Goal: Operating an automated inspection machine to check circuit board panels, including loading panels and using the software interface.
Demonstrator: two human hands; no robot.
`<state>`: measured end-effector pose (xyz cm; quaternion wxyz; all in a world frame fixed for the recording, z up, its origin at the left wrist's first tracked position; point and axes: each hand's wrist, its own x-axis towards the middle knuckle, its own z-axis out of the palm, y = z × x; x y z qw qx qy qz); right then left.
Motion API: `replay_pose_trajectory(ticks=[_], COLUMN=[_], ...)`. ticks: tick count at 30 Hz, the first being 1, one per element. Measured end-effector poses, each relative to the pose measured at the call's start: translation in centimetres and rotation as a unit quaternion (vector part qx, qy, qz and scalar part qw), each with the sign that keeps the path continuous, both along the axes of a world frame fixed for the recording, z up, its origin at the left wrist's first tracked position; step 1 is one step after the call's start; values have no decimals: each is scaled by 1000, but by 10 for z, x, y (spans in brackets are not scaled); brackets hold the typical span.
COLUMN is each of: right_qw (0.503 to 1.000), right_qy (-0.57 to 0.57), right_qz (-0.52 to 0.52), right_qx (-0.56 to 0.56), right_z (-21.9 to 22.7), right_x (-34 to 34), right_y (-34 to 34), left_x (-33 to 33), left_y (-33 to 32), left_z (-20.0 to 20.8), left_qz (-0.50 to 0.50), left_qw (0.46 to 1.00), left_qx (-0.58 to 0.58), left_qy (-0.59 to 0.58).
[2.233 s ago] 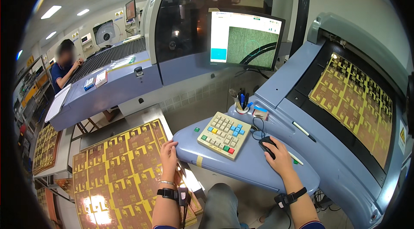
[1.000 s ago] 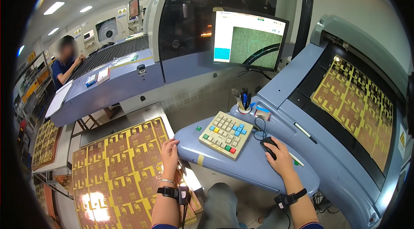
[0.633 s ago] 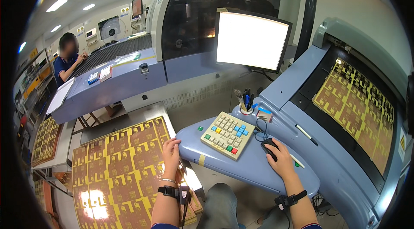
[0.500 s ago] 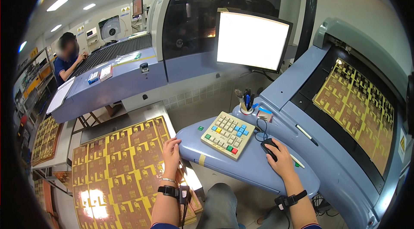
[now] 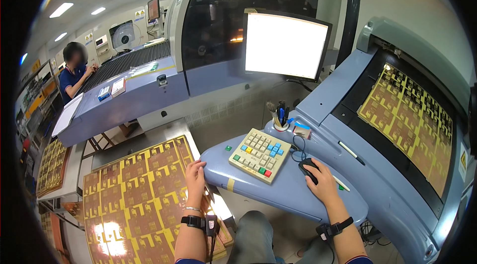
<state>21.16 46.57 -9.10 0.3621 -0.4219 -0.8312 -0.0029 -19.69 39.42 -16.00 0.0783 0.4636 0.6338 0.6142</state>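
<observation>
My right hand (image 5: 324, 184) lies over a black computer mouse (image 5: 309, 169) on the blue-grey console shelf (image 5: 298, 199), fingers wrapped round it. Beside the shelf's left end is my left hand (image 5: 195, 177), palm turned inward and fingers loosely bent, with nothing visible in it. A beige keypad (image 5: 260, 154) with white, blue, green, yellow and red keys sits between the hands. Behind it a monitor (image 5: 285, 48) glows white, its content washed out. A patterned copper-coloured panel (image 5: 407, 120) lies on the black bed of the machine at right.
Large patterned copper panels (image 5: 134, 199) are stacked low on the left. A cup of pens (image 5: 281, 122) stands behind the keypad; a white pen (image 5: 351, 152) lies on the machine's edge. Farther left, a co-worker (image 5: 74, 73) is at a long machine (image 5: 139, 90).
The whole view has shifted slightly, with the monitor and keypad now a little farther left. My hands keep about the same places, the right still on the mouse.
</observation>
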Motion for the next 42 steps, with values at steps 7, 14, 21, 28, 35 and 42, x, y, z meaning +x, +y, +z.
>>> replay_pose_trajectory(ticks=[7,14,21,28,35,42], right_qw=[1000,1000,1000,1000,1000,1000], right_qy=[8,3,3,3,0,0], right_qz=[-1,0,-2,0,-4,-3], right_qx=[-4,2,-6,10,6,4], right_z=[-1,-1,-1,-2,0,-1], right_x=[0,1,1,0,1,1], right_y=[-1,0,0,1,0,0], left_x=[-1,-2,-1,-2,-2,-1], left_y=[0,1,-1,-1,0,0], left_z=[-2,-3,-1,-2,-2,0], left_qz=[1,-3,-9,-14,-9,-7], left_qw=[1000,1000,1000,1000,1000,1000], left_qx=[9,5,-4,4,3,1], left_qy=[-3,-2,-5,-15,-7,-7])
